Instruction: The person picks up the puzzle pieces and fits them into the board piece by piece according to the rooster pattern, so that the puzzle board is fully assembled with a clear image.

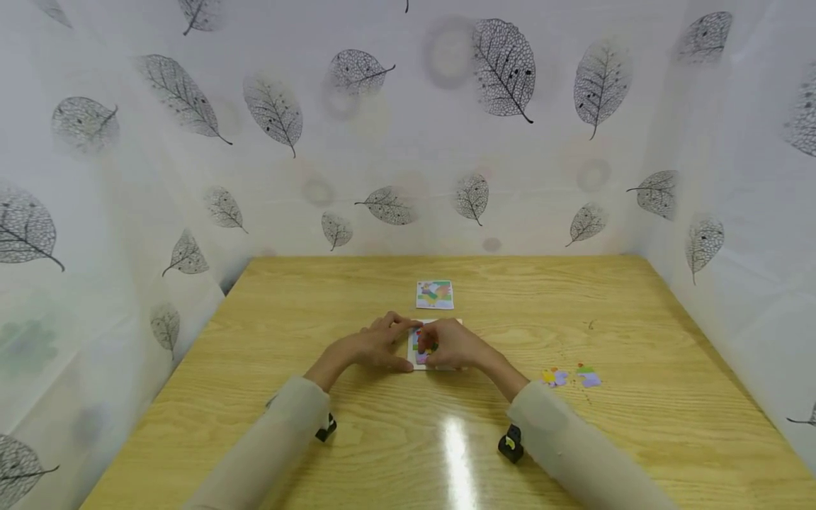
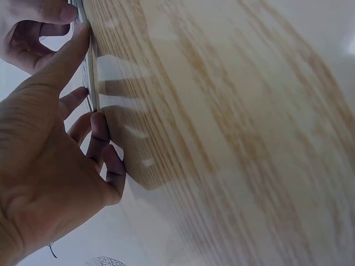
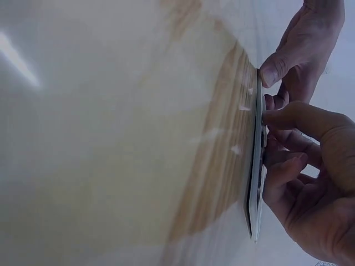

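Observation:
In the head view a small puzzle board [image 1: 411, 354] with a white border and a partly covered coloured picture lies mid-table. My left hand [image 1: 381, 345] braces its left side, with the index finger at the far corner and the thumb at the near one. My right hand [image 1: 454, 344] is over the picture, its curled fingers and thumb pinching a puzzle piece [image 1: 422, 359] against the board. That piece is mostly hidden by the fingers. In the right wrist view the board [image 3: 254, 183] appears edge-on, with both hands on it.
A square picture card [image 1: 435, 295] showing a colourful bird lies beyond the board. Two loose clusters of puzzle pieces, yellow and lilac [image 1: 554, 377] and green and lilac [image 1: 588, 375], lie to the right. Leaf-patterned curtains [image 1: 408, 142] enclose the wooden table [image 1: 319, 297].

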Tool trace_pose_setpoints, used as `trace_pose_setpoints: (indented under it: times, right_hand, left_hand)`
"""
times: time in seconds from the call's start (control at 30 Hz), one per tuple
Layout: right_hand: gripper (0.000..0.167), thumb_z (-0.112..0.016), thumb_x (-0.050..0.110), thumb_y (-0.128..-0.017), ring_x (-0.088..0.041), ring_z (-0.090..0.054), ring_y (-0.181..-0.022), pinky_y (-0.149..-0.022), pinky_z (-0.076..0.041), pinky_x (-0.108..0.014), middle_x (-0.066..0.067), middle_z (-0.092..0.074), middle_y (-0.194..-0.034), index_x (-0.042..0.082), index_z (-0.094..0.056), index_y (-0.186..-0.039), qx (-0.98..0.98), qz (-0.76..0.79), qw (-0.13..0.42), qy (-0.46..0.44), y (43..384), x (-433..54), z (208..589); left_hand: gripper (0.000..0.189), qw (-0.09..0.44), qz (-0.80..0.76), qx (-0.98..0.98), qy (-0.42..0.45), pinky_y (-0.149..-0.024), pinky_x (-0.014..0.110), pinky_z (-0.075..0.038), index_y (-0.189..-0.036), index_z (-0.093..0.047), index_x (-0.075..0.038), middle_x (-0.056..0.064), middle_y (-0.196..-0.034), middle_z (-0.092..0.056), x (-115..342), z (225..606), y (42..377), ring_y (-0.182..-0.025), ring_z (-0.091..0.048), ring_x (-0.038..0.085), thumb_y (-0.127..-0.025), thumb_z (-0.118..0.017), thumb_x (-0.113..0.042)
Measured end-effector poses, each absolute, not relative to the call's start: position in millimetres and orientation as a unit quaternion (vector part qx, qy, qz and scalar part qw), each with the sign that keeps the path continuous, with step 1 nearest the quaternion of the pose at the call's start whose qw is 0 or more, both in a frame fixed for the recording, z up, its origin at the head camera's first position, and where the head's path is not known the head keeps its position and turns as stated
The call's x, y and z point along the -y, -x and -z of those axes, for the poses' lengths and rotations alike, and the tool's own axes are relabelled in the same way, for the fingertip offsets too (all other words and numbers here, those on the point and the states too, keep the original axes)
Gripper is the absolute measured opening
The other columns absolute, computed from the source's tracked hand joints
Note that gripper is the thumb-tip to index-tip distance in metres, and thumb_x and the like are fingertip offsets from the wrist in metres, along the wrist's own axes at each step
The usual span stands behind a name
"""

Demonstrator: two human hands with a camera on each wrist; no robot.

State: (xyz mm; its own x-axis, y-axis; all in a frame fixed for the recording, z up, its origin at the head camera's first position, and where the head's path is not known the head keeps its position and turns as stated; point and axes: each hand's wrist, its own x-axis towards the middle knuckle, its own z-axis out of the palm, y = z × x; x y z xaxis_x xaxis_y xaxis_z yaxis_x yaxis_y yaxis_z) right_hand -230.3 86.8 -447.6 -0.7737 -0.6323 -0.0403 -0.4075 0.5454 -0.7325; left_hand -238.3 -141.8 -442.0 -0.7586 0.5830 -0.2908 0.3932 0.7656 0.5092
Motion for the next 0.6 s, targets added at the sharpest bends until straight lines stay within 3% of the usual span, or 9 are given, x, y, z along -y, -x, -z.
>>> trace_pose_setpoints:
  times: [0.37, 0.6]
  right_hand:
    - [0.016, -0.079, -0.002, -0.081, -0.013, -0.058, -0.071, -0.049, -0.051, -0.024, -0.001, -0.067, -0.088, 0.006, -0.073, -0.093, -0.868, 0.369, 0.142, 0.3, 228.3, -80.1, 449.2]
    - [0.013, -0.081, -0.001, -0.084, -0.012, -0.054, -0.058, -0.045, -0.048, -0.024, -0.004, -0.066, -0.098, 0.008, -0.075, -0.091, -0.867, 0.389, 0.161, 0.265, 225.7, -80.0, 449.6]
  left_hand:
    - [0.085, 0.222, -0.212, -0.912, -0.271, -0.113, 0.066, -0.03, -0.162, -0.033, -0.025, 0.009, -0.152, -0.035, 142.1, 441.0, 238.1, -0.141, -0.035, 0.035, -0.093, -0.078, -0.043]
    - [0.085, 0.222, -0.213, -0.912, -0.27, -0.113, 0.065, -0.03, -0.162, -0.033, -0.027, 0.008, -0.153, -0.034, 141.6, 442.0, 237.9, -0.14, -0.035, 0.033, -0.093, -0.078, -0.045]
